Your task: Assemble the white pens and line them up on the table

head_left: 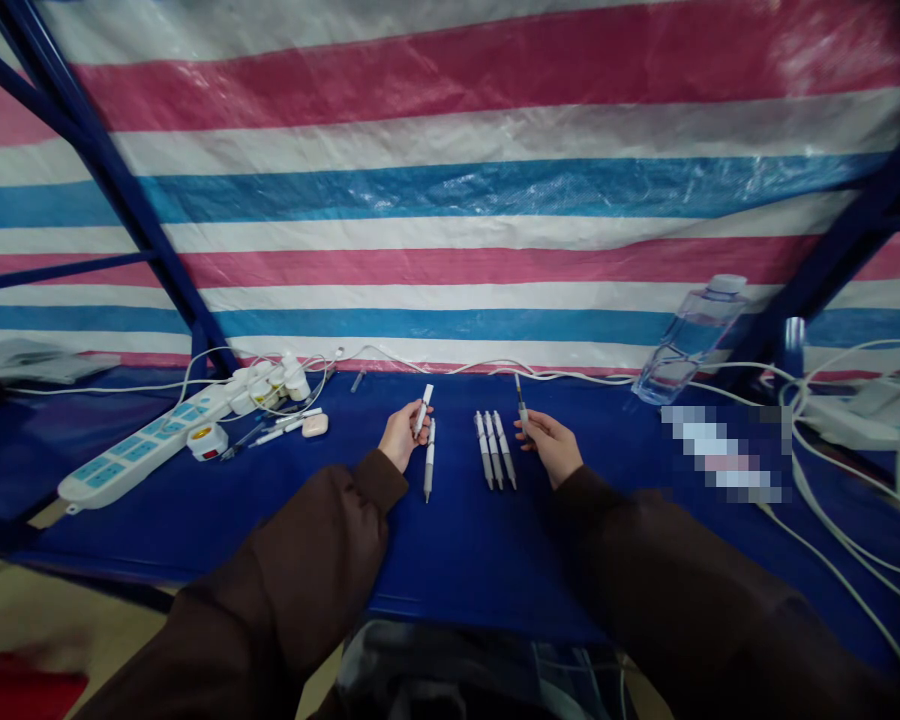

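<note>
My left hand (403, 435) pinches a white pen barrel (423, 410) upright between thumb and fingers. Just below it, a white pen with a grey grip (429, 460) lies on the blue table top (450, 540), close to that hand's fingertips. My right hand (551, 447) holds a slim pen part with a grey tip (521, 403) upright between its fingertips. Three white pens (494, 450) lie side by side between my hands, nearest my right hand and not touching it. Dark brown sleeves cover both my forearms.
A white power strip (146, 450) lies at the left, beside small white bottles (274, 385) and loose pen parts (277, 428). A clear plastic bottle (686, 340) stands at the back right. White cables run along the back and right. A striped tarp (450, 200) hangs behind the blue metal frame (112, 180).
</note>
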A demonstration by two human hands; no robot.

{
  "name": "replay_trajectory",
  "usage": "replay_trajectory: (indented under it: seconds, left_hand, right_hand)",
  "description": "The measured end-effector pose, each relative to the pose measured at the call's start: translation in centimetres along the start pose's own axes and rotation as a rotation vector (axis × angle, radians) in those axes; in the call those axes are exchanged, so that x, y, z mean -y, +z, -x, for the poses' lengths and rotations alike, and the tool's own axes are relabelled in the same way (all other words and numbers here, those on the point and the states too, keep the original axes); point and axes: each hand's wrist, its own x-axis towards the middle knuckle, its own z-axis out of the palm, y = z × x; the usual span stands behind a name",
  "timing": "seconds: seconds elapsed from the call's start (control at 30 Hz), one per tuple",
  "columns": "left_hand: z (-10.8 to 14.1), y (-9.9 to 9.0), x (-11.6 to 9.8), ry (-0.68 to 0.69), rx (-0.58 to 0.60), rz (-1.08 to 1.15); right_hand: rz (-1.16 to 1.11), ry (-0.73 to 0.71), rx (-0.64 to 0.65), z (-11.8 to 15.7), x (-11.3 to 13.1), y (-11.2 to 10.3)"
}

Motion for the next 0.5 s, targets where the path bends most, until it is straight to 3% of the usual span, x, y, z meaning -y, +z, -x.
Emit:
replay_trajectory:
  seconds: [0.13,0.5]
  left_hand:
    - [0.3,0.3,-0.1,0.035,0.000,-0.046]
    - [1.5,0.8,-0.4,0.289,0.019,-0.379]
  right_hand:
    - [0.016,-0.012,0.013,0.0,-0.1,0.0]
    - [0.147,-0.103,0.064,0.8,0.8,0.0]
